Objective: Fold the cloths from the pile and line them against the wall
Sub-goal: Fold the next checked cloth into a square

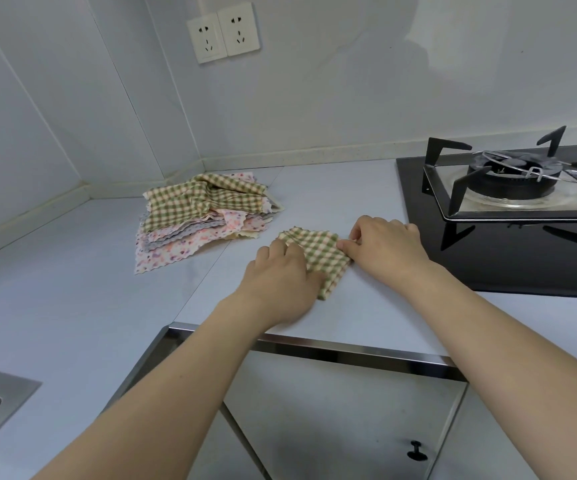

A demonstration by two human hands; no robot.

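The right hand (385,249) has a pinching grip on the right edge of a green checked cloth (318,258), thumb and fingertips closed on the fabric. The left hand (282,282) lies palm down on the cloth's left part, fingers spread flat and pressing it to the pale tabletop (72,306), grasping nothing. The cloth is partly folded and sits near the tabletop's front edge, between both hands. Farther back and to the left, near the corner of the wall (314,109), lies the pile of cloths (197,216): a rumpled green checked one on top, floral and grey ones fanned beneath. To the right of the hands stands a black gas stove (508,209), and two sockets (223,34) are on the wall above.
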